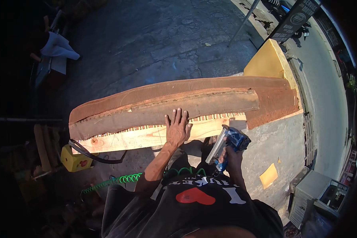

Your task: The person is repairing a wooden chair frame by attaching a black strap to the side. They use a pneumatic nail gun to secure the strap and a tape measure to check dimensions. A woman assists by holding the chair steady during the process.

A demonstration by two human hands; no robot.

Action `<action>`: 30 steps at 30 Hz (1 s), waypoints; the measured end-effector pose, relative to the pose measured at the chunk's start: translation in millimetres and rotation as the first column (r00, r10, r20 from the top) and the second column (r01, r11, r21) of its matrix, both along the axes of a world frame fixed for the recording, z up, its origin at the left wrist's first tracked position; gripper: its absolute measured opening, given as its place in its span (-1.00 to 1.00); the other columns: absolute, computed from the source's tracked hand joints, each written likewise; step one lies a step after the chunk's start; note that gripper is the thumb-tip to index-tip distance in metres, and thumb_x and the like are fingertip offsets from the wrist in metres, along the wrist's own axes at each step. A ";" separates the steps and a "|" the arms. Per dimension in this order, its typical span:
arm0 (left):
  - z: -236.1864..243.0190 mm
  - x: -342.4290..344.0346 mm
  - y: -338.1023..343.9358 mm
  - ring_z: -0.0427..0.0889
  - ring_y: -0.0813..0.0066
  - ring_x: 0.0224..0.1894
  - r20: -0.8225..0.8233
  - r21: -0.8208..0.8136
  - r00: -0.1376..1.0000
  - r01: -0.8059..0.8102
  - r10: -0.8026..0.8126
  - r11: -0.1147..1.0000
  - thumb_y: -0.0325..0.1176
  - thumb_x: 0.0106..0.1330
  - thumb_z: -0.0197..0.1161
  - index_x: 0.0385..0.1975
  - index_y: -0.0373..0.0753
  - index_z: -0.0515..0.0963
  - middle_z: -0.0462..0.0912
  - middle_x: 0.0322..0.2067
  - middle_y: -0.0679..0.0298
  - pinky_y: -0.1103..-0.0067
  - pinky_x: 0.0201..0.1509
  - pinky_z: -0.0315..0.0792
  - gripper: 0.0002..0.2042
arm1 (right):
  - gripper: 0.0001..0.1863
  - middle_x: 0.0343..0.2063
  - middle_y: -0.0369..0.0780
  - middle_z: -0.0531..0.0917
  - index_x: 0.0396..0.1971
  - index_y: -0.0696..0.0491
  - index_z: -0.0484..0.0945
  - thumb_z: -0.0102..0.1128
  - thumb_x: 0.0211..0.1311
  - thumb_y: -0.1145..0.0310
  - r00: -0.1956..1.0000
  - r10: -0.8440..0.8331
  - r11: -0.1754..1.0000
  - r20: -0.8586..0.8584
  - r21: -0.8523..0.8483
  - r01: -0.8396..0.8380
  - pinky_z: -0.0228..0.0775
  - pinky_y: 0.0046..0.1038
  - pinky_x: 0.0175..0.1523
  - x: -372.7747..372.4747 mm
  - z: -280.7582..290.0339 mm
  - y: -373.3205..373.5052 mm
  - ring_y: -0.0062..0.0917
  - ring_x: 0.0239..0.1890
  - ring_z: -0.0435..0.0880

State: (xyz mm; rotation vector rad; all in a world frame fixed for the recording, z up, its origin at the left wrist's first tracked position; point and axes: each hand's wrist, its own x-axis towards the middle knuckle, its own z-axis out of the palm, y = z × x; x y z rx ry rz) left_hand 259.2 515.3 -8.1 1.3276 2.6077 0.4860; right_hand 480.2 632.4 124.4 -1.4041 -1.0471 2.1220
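A long piece lies across in front of me, with a brown fabric cover (214,104) over a pale wooden board (141,137). A row of short, staple-like marks runs along the fabric's near edge. My left hand (177,130) rests flat over that edge, fingers stretched out, touching fabric and wood. In my right hand (233,158) is a blue and silver pneumatic staple gun (237,139), gripped by its handle. Its nose is close to the board's near side, right of my left hand; whether it touches cannot be made out. A green coiled air hose (127,178) runs leftward from near the gun.
A yellow foam block (265,60) stands at the piece's right end. Under the left end are a yellow stool (73,160) and a dark strap (107,160). A yellow scrap (268,176) lies on the concrete, near a grey metal cabinet (309,190). A road runs along the right.
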 end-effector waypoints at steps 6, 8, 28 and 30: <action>54.2 10.9 -11.1 0.12 -0.13 0.49 0.197 0.256 0.980 -0.012 -0.040 0.967 -0.24 0.43 0.12 0.29 -0.36 0.38 0.28 0.38 -0.12 -0.04 0.51 -0.02 -0.51 | -0.84 -0.70 -0.30 0.47 -0.26 0.13 0.49 0.16 0.13 0.51 0.957 0.233 0.959 0.172 0.122 -0.255 0.33 -0.47 -0.58 -28.7 41.4 -52.1 -0.59 -0.71 0.49; 61.6 11.1 -18.2 0.17 -0.14 0.46 0.239 0.309 0.966 0.016 -0.094 0.951 -0.26 0.42 0.13 0.27 -0.37 0.40 0.34 0.34 -0.14 -0.03 0.49 0.03 -0.52 | -0.87 -0.70 -0.30 0.48 -0.29 0.12 0.48 0.15 0.14 0.52 0.942 0.283 0.941 0.183 0.136 -0.309 0.33 -0.47 -0.58 -26.1 34.9 -55.8 -0.59 -0.71 0.50; 6.9 46.8 -126.7 0.12 0.16 0.52 0.087 0.061 0.940 -0.334 0.329 0.940 -0.14 0.40 0.17 0.30 -0.14 0.39 0.26 0.43 0.12 0.09 0.57 -0.08 -0.50 | -0.94 -0.70 -0.30 0.39 -0.41 0.06 0.45 0.15 0.17 0.50 0.957 0.291 0.956 -0.006 0.030 -0.291 0.26 -0.48 -0.63 86.5 -40.6 -87.2 -0.59 -0.73 0.40; 1.8 51.0 -104.8 0.17 0.12 0.49 0.018 0.127 0.956 -0.292 0.292 0.948 -0.17 0.38 0.19 0.24 -0.15 0.39 0.32 0.37 0.12 0.06 0.54 0.00 -0.53 | -0.93 -0.72 -0.32 0.34 -0.42 0.05 0.43 0.14 0.20 0.48 0.937 0.338 0.939 -0.088 -0.035 -0.342 0.23 -0.49 -0.64 101.6 -46.5 -83.4 -0.61 -0.75 0.34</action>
